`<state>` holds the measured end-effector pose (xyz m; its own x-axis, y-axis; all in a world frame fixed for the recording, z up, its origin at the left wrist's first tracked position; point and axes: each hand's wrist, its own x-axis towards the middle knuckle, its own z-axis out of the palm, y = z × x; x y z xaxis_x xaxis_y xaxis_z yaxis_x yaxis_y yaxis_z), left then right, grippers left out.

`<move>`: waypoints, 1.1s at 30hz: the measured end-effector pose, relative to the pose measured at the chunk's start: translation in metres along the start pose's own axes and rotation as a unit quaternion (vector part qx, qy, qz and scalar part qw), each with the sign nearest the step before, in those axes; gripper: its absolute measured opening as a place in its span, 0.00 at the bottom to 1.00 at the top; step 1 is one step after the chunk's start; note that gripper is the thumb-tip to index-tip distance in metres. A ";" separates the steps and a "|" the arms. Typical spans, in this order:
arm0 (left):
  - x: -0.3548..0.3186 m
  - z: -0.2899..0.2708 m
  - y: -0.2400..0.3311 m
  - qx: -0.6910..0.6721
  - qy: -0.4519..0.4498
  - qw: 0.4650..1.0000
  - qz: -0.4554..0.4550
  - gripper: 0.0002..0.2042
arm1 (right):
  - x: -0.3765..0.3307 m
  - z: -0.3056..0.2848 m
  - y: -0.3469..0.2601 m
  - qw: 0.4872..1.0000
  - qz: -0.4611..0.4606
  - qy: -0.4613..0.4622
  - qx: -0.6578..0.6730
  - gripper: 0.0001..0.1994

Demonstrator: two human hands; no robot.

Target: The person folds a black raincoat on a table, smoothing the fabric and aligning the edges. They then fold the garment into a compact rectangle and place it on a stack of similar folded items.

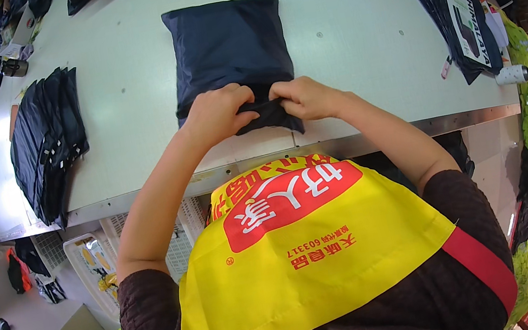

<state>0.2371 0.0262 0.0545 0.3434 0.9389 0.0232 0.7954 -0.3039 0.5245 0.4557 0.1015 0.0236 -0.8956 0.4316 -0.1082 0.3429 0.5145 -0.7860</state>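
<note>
A dark navy, square fabric piece (228, 44), looking like a flat pouch or folded cloth, lies on the pale worktable (353, 29) in front of me. At its near edge, my left hand (219, 112) is closed on the fabric, thumb and fingers pinching a gathered fold. My right hand (306, 98) pinches the same edge near its right corner, fingers curled in. Between the two hands the cloth is bunched, and its near corner hangs toward the table's front edge. What lies under the fold is hidden by my fingers.
A fanned stack of dark fabric pieces (48, 139) lies at the left. Another dark stack with a printed white card (471, 26) is at the right, beside a white thread spool (512, 75). White plastic baskets (94, 265) stand below the table's metal front edge.
</note>
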 end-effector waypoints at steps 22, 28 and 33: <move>-0.006 0.026 -0.023 0.067 0.269 0.953 0.119 0.05 | 0.036 0.011 -0.024 0.904 -0.194 0.263 -0.277 0.04; -0.031 0.009 -0.011 0.014 0.145 0.981 0.132 0.16 | 0.002 0.021 -0.016 0.924 -0.093 0.275 -0.249 0.08; -0.041 0.016 -0.007 0.013 0.117 0.987 0.106 0.12 | -0.010 0.034 -0.030 0.919 -0.072 0.316 -0.225 0.07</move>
<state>0.2255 -0.0130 0.0359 0.3815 0.8644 0.3276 0.7320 -0.4989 0.4639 0.4449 0.0565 0.0275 -0.6457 0.6059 0.4647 0.4439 0.7930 -0.4173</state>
